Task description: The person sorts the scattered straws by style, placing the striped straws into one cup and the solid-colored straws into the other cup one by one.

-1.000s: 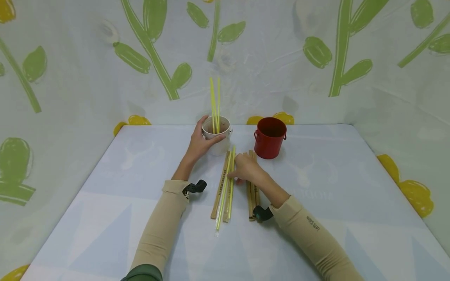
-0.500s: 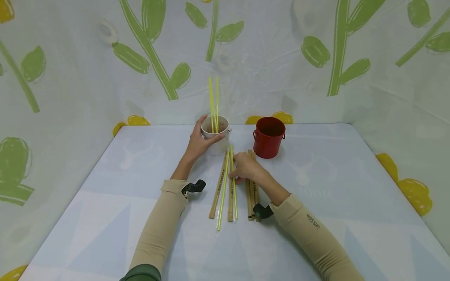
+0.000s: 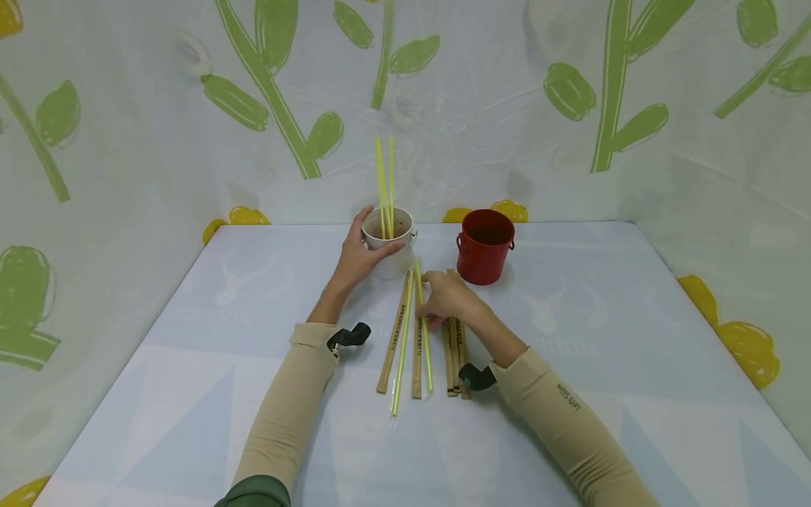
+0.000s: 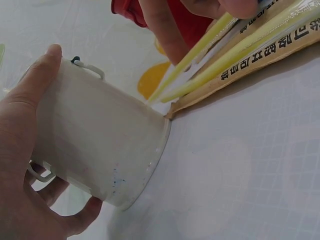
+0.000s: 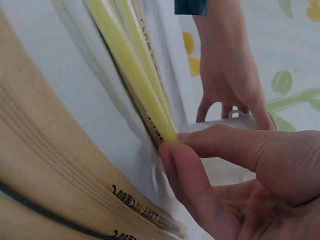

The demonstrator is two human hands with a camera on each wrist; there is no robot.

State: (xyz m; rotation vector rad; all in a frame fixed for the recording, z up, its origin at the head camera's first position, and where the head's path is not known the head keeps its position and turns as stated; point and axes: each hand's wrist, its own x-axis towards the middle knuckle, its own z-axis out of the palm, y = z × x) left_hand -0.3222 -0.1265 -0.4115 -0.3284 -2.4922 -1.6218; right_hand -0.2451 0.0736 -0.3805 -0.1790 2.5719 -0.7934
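Green stems and yellow blossoms cover the pale backdrop (image 3: 475,141) beyond the bench (image 3: 209,394), whose top is white with blue triangles. One yellow straw (image 5: 134,70) is pinched between the thumb and forefinger of the right hand (image 3: 450,297), running from those fingertips back toward the person. Just left of that hand, a second yellow straw (image 3: 402,345) lies slanted on the bench, clear film showing at its near end. One brown paper sleeve (image 3: 416,362) lies between the two straws, and another brown sleeve (image 3: 393,345) lies just left of them; both bear dark printing. More brown sleeves (image 3: 451,359) lie side by side under the right hand and wrist, partly hidden.

Ahead and to the left, the left hand (image 3: 361,260) grips a white bucket (image 3: 394,265), thumb across its near side and fingers round the far side. Upright yellow straws (image 3: 380,176) stand inside, leaning slightly. Beyond the right hand, a little to its right, a red bucket (image 3: 483,260) stands upright, well apart from the left hand. Beige sleeves (image 3: 538,401) cover both forearms.
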